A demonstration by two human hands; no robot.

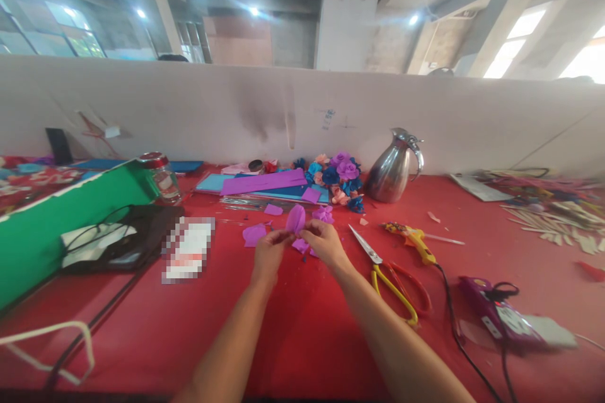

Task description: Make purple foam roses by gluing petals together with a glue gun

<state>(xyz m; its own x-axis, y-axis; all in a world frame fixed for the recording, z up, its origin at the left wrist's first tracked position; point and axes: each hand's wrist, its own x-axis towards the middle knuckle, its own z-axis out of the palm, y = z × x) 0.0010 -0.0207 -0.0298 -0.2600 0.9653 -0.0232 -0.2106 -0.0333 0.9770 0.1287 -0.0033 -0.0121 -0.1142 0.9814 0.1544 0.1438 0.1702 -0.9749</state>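
"What's in the hands?"

"A thin, cupped purple paper petal (295,219), over the bench's middle. The left hand (269,253) has its grip closed on the base; the right hand (325,243) pinches there too, fingertips together."

"And the bench (302,340)?"

"Smooth, red, scattered with scraps. Toward the far edge, ruffled paper flowers (341,170) in purple, blue and peach sit beside flat purple paper strips (265,182)."

"Containers?"

"A rounded, shiny metal jug (390,169) by the far edge; its inside is hidden. The clear jar with a red lid (165,181), farther left, has contents I can't make out."

"Anything else unclear?"

"A white printed packet (189,250), left of the hands, is pixelated."
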